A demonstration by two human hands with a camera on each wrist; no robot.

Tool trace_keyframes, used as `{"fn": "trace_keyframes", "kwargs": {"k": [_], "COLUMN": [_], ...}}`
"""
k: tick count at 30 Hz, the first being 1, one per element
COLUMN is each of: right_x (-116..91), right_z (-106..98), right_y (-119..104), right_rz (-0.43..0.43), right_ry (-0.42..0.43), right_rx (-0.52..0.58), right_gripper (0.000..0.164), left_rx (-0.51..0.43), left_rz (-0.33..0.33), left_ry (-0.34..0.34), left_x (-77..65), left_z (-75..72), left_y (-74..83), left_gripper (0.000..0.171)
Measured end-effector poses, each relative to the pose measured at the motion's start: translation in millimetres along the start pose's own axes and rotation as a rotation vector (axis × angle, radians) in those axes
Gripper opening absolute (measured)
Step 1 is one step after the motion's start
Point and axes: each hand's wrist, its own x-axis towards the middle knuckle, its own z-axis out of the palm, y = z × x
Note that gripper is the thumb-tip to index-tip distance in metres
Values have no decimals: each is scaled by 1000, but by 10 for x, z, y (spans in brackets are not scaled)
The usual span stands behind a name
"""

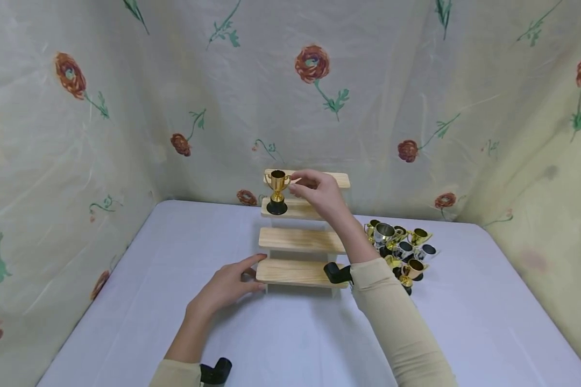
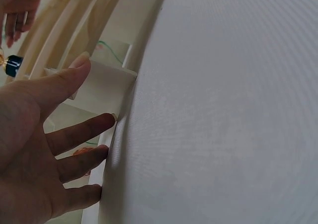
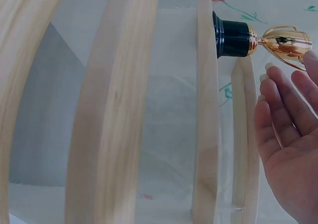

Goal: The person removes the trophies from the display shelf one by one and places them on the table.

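A gold trophy cup (image 1: 277, 188) on a black base stands upright at the left end of the second step from the top of a wooden tiered stand (image 1: 295, 273). My right hand (image 1: 321, 194) pinches its right handle between thumb and index finger. The right wrist view shows the trophy (image 3: 236, 37) with its base against that board, and my other right fingers (image 3: 283, 114) extended below the cup. At the stand's lower left end, my left hand (image 1: 227, 285) rests with thumb and fingers spread beside the bottom step. Its fingers (image 2: 79, 134) are nearly straight in the left wrist view.
Several gold and silver trophies (image 1: 402, 250) stand in a cluster right of the stand, close to my right forearm. A white cloth (image 1: 140, 301) covers the table. Behind and at both sides hangs a flower-patterned curtain (image 1: 252, 80).
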Motion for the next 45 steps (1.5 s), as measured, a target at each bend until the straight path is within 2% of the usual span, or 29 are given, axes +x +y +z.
{"fn": "trace_keyframes", "kwargs": {"k": [11, 21, 34, 39, 45], "right_x": [91, 125, 49, 2, -85], "right_z": [46, 31, -131, -208, -297], "right_y": [-80, -17, -27, 10, 24], "right_rz": [8, -7, -29, -19, -47], "right_ry": [7, 26, 55, 46, 37], "right_rx": [67, 126, 129, 108, 105], "right_gripper": [23, 21, 21, 23, 22], "left_rx": [-15, -5, -3, -8, -11], "left_rz": [12, 6, -29, -26, -30], "left_ry": [-7, -10, -2, -3, 2], "left_x": [-7, 55, 69, 68, 68], "left_z": [-30, -20, -40, -25, 2], "left_y": [2, -13, 50, 56, 42], "left_gripper": [66, 66, 66, 67, 67]}}
